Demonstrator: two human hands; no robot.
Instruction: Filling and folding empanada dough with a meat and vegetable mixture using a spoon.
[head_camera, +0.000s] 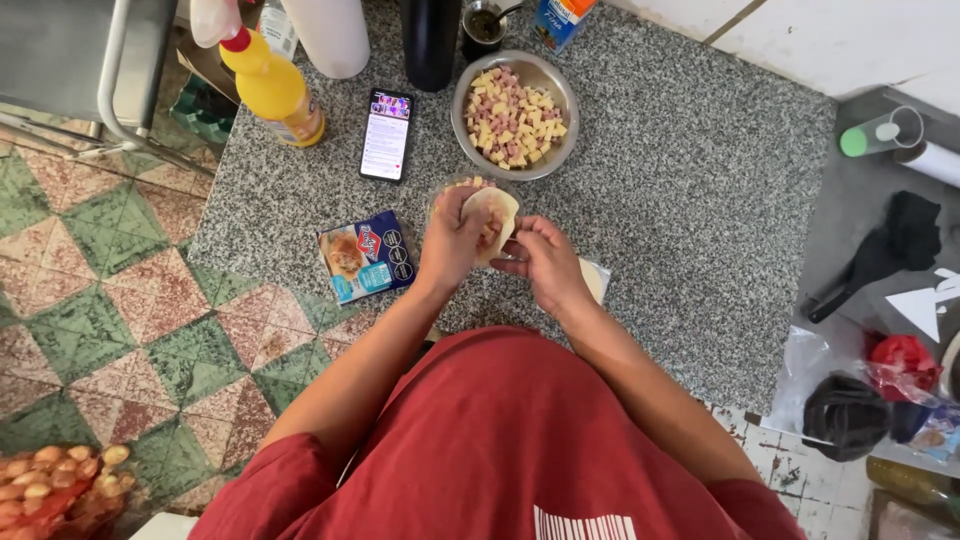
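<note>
Left hand (452, 240) is cupping a pale round dough disc (492, 222) from its left side, fingers curled against the disc. Right hand (543, 258) is meeting it from the right, fingertips closing on the disc's lower edge. Both hands are pressing together on the one disc, which is sitting between them, raised over the counter just below the steel bowl. Whether the disc is folded cannot be told.

Counts, left to right: one bag of small tan rounds (55, 485) is lying on the floor at the lower left corner. One yellow spray bottle (272, 90) with a red collar is standing at the counter's upper left. One blue printed packet (366, 256) is lying just left of the left hand. One smartphone (387, 134), screen lit, is lying above the packet. One white cylinder (330, 35) and one dark bottle (431, 40) are standing at the back edge. One steel bowl (561, 90) is holding diced pink and yellow cubes. One pale stack (594, 279), partly hidden, is showing just beside the right hand.

Surface: grey speckled granite counter (690, 200). Floor at left is showing green and pink diamond tiles (90, 300). A dark side shelf (860, 230) at right is carrying a black utensil (880, 255) and bagged items (870, 390).
</note>
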